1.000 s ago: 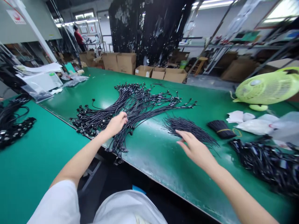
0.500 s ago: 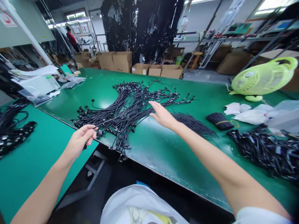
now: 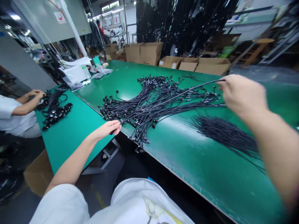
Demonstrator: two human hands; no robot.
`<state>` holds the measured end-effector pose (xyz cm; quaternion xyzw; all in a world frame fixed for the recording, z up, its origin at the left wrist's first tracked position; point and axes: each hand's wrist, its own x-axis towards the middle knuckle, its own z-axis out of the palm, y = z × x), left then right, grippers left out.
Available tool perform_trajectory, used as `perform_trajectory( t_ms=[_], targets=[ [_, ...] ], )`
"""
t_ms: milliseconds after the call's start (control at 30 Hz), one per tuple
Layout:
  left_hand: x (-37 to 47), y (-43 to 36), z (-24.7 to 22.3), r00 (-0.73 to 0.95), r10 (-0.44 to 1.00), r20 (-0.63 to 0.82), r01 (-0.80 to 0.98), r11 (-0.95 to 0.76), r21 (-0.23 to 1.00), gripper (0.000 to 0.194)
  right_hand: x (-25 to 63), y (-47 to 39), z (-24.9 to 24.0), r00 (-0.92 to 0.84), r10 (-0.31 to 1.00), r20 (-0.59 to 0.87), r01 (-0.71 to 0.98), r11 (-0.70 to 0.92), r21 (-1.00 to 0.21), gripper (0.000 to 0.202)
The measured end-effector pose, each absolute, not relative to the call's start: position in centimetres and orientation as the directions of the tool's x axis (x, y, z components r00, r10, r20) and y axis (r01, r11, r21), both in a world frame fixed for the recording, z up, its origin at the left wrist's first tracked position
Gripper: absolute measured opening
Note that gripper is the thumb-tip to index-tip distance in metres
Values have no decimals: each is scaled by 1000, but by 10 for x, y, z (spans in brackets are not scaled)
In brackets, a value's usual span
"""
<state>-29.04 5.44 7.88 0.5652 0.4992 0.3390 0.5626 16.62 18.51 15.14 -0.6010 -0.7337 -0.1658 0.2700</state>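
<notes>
Black cable (image 3: pixel 202 84) — stretched across the cable pile (image 3: pixel 146 104) — runs between left fingers (image 3: pixel 115 125) and right fingers (image 3: pixel 225 87), both pinching it.

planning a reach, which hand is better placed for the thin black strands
Probably the right hand: it is nearer the thin black strands, though holding a cable. The left hand is farther off, by the cable pile.

Bright window (image 3: pixel 114 4), wooden stool (image 3: pixel 263 41), grey floor (image 3: pixel 277 74).
</notes>
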Motion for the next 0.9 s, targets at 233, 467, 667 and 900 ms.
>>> perform_trajectory(
  t_ms=[233,467,667,900],
  targets=[
    [-219,60,59,109,991,78,153,-94,984,29,135,64,102,-579,795,182,815,569,108,35],
    [-116,34,49,647,759,-68,116,-10,993,36,110,36,114,-474,859,193,863,497,-91,29],
    [-135,52,61,629,764,-146,-323,427,845,24,209,46,68,-333,927,172,874,372,-313,31],
    [-150,67,70,303,938,-170,-605,327,726,28,220,10,6,-347,896,276,899,402,-176,32]
  ],
)
